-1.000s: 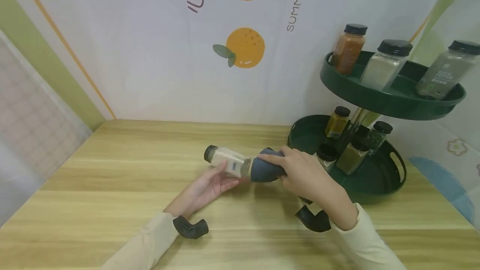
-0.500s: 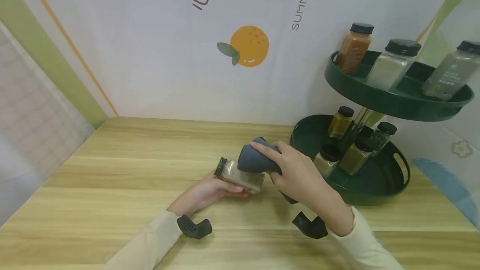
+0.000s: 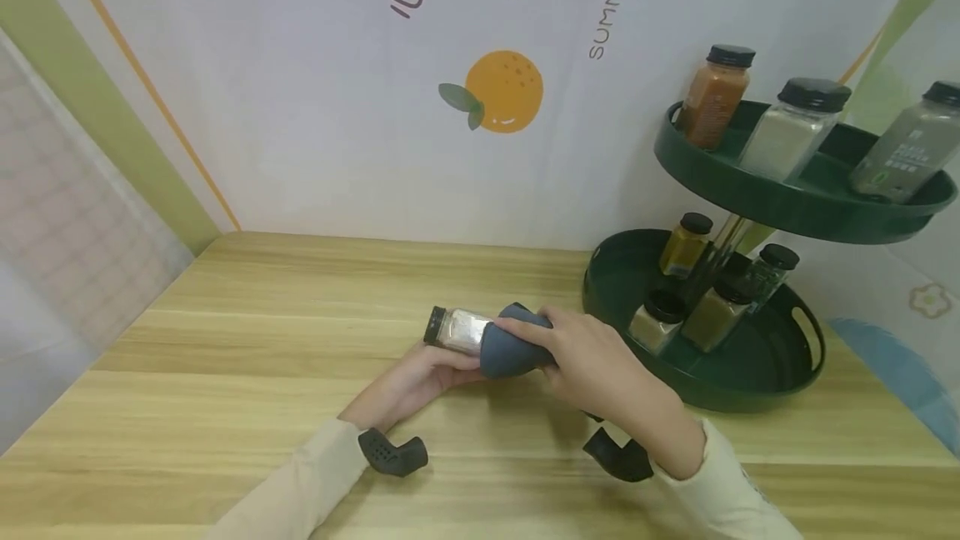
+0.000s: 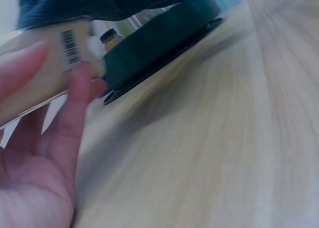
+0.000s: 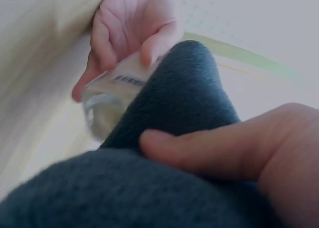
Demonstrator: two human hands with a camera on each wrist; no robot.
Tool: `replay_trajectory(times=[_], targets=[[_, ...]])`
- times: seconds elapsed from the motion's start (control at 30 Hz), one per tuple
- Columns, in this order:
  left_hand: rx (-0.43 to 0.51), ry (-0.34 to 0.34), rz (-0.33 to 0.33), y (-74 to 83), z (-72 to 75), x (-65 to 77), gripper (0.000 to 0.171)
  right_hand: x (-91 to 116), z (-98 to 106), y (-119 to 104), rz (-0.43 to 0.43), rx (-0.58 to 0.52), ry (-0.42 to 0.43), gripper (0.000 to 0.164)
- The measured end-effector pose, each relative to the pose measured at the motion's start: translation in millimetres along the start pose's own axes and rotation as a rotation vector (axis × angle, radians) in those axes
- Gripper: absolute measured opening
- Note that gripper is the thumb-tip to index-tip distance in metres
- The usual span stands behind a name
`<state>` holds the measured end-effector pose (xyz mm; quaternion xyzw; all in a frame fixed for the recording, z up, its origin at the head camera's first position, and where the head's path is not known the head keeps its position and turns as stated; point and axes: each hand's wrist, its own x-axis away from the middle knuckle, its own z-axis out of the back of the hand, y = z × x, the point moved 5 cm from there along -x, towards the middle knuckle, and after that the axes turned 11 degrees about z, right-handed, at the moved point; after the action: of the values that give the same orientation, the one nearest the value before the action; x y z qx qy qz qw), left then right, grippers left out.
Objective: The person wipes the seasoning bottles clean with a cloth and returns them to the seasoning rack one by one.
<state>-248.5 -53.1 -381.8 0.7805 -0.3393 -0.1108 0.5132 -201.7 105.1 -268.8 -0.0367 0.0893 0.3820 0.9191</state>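
Observation:
My left hand point(image 3: 420, 382) grips a clear spice jar point(image 3: 461, 330) with a black lid, tilted on its side above the wooden table, its lid to the left. A barcode label shows on the jar in both wrist views. My right hand point(image 3: 596, 357) holds a folded blue-grey cloth point(image 3: 513, 344) against the jar's right part, hiding that end in the head view. In the right wrist view the thumb point(image 5: 199, 151) presses on the fuzzy cloth point(image 5: 187, 88), and the jar's glass base point(image 5: 102, 116) shows beside it.
A dark green two-tier round rack point(image 3: 802, 194) stands at the right of the table point(image 3: 300, 298). Three larger spice jars sit on its upper tier, among them an orange-red one point(image 3: 718, 98). Several smaller jars stand on the lower tray point(image 3: 757, 382). A printed curtain point(image 3: 337, 148) hangs behind.
The cloth went from the jar's base end up over its upper side, then back over its right part. The left hand turned the jar meanwhile. The head view shifted slightly.

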Motion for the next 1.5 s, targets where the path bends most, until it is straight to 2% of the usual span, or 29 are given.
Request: replay_trajectory(times=[0.13, 0.27, 0.37, 0.43, 0.57, 0.63, 0.77, 0.93, 1.0, 1.07, 1.23, 1.37, 1.5], targets=[[0.158, -0.009, -0.006, 1.2, 2.9, 0.2, 0.043, 3, 5, 9, -0.039, 0.004, -0.029, 0.067], [0.206, -0.024, -0.019, 4.0, 3.5, 1.1, 0.053, 7, 10, 20, -0.077, 0.064, -0.067, 0.065], [0.175, -0.045, -0.01, 4.0, 2.7, 0.6, 0.057, 9, 13, 27, -0.101, 0.104, -0.063, 0.064], [0.126, -0.064, 0.0, 3.3, 1.2, -0.5, 0.057, 9, 15, 28, -0.1, 0.098, -0.023, 0.064], [-0.024, -0.101, 0.0, 2.4, -3.2, -1.6, 0.054, 6, 20, 20, -0.061, 0.03, 0.101, 0.065], [-0.087, -0.11, -0.005, 1.9, -4.5, -1.1, 0.054, 2, 19, 14, -0.022, -0.019, 0.133, 0.066], [-0.136, -0.126, -0.017, 1.6, -5.7, -0.4, 0.058, -2, 11, 4, 0.027, -0.067, 0.125, 0.064], [-0.131, -0.134, -0.039, 3.2, -6.5, -0.8, 0.062, -2, 5, 4, 0.025, -0.063, 0.075, 0.058], [-0.096, -0.115, -0.046, 4.6, -6.1, -0.5, 0.06, -1, 6, 5, 0.013, -0.055, 0.061, 0.057], [-0.022, -0.08, -0.05, 5.7, -4.4, -0.5, 0.06, 1, 9, 8, 0.0, -0.024, 0.06, 0.057], [0.254, -0.011, -0.067, 7.3, 2.1, 0.3, 0.06, 5, 14, 15, -0.039, 0.057, 0.062, 0.056], [0.449, -0.061, -0.113, 10.8, 6.0, 2.0, 0.05, 6, 15, 19, -0.055, 0.082, 0.068, 0.058], [0.55, -0.141, -0.149, 14.9, 8.3, 3.5, 0.046, 5, 16, 17, -0.056, 0.06, 0.08, 0.058]])
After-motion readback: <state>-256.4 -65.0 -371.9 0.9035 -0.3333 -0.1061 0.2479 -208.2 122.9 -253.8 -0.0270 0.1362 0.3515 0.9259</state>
